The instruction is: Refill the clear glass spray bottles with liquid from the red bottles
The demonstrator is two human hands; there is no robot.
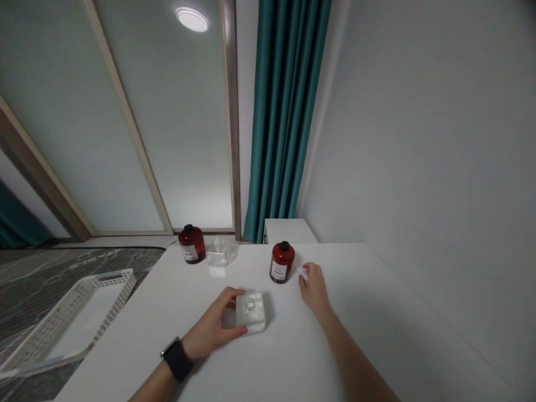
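Far side of the white table [377, 335]: a second red bottle [191, 244] with a black cap stands just beside a clear lidless box [221, 252]. A white perforated basket [62, 321] lies at the table's left edge, over a dark patterned rug [42, 273]. Behind, a teal curtain [285, 111] hangs between frosted sliding panels [125, 111] and a plain wall [439, 139].

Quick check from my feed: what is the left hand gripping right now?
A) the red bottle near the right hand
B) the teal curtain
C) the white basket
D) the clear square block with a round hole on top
D: the left hand wraps its thumb and fingers around the clear square block on the white table; the near red bottle stands apart, beside the right hand.
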